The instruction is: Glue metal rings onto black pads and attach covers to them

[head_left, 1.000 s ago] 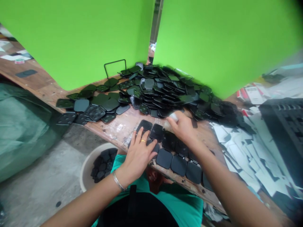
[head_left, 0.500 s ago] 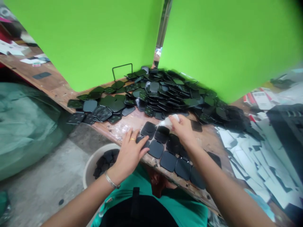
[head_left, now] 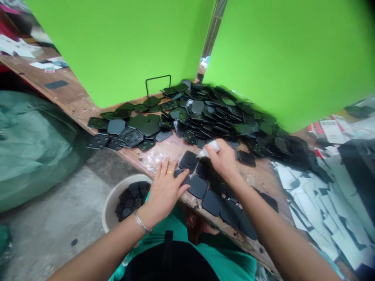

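Observation:
My right hand (head_left: 223,158) is wrapped round a small white bottle (head_left: 211,148), its tip pointing down and left at the edge of a black square piece (head_left: 189,161) that bears ring-shaped marks. My left hand (head_left: 168,183) lies with fingers spread on the near edge of the wooden table, its fingertips touching another black piece (head_left: 182,177). Flat black squares (head_left: 212,202) lie in two rows along the front edge, some hidden under my right hand and forearm.
A large heap of black pieces (head_left: 216,117) lies behind the rows, against green panels (head_left: 123,50). White strips (head_left: 310,210) cover the right side. Below on the left stands a bucket (head_left: 108,207) with black pieces, near a green sack (head_left: 38,152).
The view has shifted slightly, moving the scene to the right. The bottle tip in my right hand is now at the right edge of the ring-marked piece; my left hand stays spread.

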A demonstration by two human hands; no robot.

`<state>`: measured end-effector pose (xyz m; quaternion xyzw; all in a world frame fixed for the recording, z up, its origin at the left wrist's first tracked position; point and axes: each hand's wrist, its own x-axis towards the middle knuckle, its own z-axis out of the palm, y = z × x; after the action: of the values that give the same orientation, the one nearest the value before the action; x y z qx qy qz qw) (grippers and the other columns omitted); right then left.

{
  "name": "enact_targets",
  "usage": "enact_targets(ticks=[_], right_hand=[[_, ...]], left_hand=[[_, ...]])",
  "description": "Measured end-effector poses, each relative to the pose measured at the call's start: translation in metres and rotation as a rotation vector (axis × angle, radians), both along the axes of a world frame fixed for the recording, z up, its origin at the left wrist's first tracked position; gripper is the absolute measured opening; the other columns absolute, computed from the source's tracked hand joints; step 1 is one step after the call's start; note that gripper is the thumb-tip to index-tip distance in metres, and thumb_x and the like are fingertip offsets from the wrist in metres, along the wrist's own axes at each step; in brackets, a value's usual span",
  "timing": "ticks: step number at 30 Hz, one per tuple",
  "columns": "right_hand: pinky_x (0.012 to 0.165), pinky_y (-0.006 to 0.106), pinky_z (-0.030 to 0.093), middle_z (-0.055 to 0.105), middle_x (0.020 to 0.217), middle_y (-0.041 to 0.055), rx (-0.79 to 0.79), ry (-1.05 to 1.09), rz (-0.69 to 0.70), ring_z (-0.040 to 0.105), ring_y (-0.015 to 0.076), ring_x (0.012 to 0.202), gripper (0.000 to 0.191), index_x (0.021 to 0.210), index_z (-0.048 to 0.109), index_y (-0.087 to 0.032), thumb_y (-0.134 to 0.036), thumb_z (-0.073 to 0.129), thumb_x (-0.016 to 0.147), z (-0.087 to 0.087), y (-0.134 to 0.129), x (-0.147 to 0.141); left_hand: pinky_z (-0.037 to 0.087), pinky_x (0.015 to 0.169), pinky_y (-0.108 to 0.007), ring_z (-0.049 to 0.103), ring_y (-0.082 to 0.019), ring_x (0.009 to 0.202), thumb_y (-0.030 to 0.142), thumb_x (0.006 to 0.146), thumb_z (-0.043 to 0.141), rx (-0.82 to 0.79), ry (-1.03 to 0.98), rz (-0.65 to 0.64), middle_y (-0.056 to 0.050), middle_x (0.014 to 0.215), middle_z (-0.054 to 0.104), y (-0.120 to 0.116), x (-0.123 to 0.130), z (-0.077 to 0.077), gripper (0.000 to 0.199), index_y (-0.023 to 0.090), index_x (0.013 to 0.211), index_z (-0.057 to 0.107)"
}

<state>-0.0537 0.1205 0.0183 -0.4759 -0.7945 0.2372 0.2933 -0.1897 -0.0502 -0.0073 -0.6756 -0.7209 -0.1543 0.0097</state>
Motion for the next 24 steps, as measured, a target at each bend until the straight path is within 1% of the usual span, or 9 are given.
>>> enact_targets(ticks=[4,7,10,14,17,20,22,24], right_hand=[[0.059,0.028,0.034,0.057,0.064,0.0009,-0.053,-0.066,0.089,0.049,0.0169,0.059,0.022,0.073,0.053,-0.022,-0.042,0.054,0.082,0.007,-0.01,0.004],[0.06,0.028,0.036,0.058,0.066,0.0016,-0.085,-0.042,0.147,0.051,0.0176,0.062,0.022,0.074,0.053,-0.022,-0.042,0.053,0.083,0.008,-0.017,-0.008],[0.065,0.029,0.039,0.062,0.075,0.0042,-0.044,-0.011,0.175,0.053,0.0192,0.068,0.018,0.08,0.055,-0.022,-0.039,0.051,0.085,0.007,-0.019,-0.025],[0.073,0.032,0.042,0.064,0.084,0.0085,0.048,-0.032,0.168,0.056,0.0224,0.076,0.017,0.084,0.056,-0.021,-0.037,0.051,0.086,0.007,-0.009,-0.037],[0.075,0.034,0.043,0.065,0.086,0.0101,0.086,-0.057,0.166,0.057,0.0241,0.08,0.017,0.083,0.055,-0.021,-0.037,0.051,0.085,0.008,0.001,-0.031],[0.074,0.034,0.043,0.064,0.082,0.0091,0.074,-0.061,0.13,0.057,0.0234,0.078,0.017,0.079,0.055,-0.021,-0.037,0.052,0.083,0.008,0.005,-0.015],[0.07,0.034,0.043,0.063,0.076,0.0066,0.012,-0.035,0.08,0.056,0.0218,0.072,0.018,0.075,0.054,-0.021,-0.038,0.055,0.081,0.007,0.003,-0.002],[0.065,0.033,0.045,0.061,0.067,0.0035,-0.127,0.06,0.019,0.056,0.0198,0.065,0.019,0.071,0.055,-0.022,-0.039,0.058,0.079,0.006,-0.004,0.01]], left_hand=[[0.034,0.11,-0.065,0.033,-0.046,0.14,0.038,0.088,0.068,-0.005,-0.022,-0.002,-0.019,0.142,0.046,-0.001,0.0,-0.001,0.045,0.025,0.13,0.062],[0.035,0.111,-0.064,0.034,-0.045,0.14,0.037,0.087,0.068,-0.011,-0.017,-0.002,-0.019,0.141,0.047,-0.001,0.0,0.0,0.045,0.025,0.13,0.062],[0.035,0.11,-0.064,0.034,-0.044,0.14,0.037,0.088,0.067,-0.001,0.008,-0.003,-0.018,0.141,0.047,0.0,0.0,0.0,0.044,0.026,0.13,0.062],[0.036,0.11,-0.064,0.034,-0.043,0.14,0.037,0.088,0.066,0.0,0.028,-0.012,-0.017,0.139,0.048,0.0,-0.001,0.0,0.044,0.026,0.131,0.061],[0.038,0.109,-0.064,0.035,-0.043,0.14,0.038,0.089,0.066,-0.002,0.027,-0.015,-0.016,0.138,0.049,-0.001,-0.001,0.0,0.044,0.026,0.131,0.06],[0.039,0.108,-0.064,0.036,-0.043,0.139,0.038,0.089,0.065,0.011,0.037,-0.011,-0.016,0.139,0.049,-0.001,-0.001,0.0,0.044,0.026,0.131,0.06],[0.04,0.107,-0.064,0.036,-0.043,0.14,0.037,0.09,0.064,0.027,0.05,-0.018,-0.016,0.14,0.049,0.0,-0.001,-0.001,0.043,0.026,0.131,0.06],[0.041,0.107,-0.064,0.036,-0.043,0.139,0.037,0.091,0.063,0.054,0.073,-0.035,-0.017,0.139,0.05,0.0,-0.003,-0.005,0.041,0.026,0.131,0.061]])
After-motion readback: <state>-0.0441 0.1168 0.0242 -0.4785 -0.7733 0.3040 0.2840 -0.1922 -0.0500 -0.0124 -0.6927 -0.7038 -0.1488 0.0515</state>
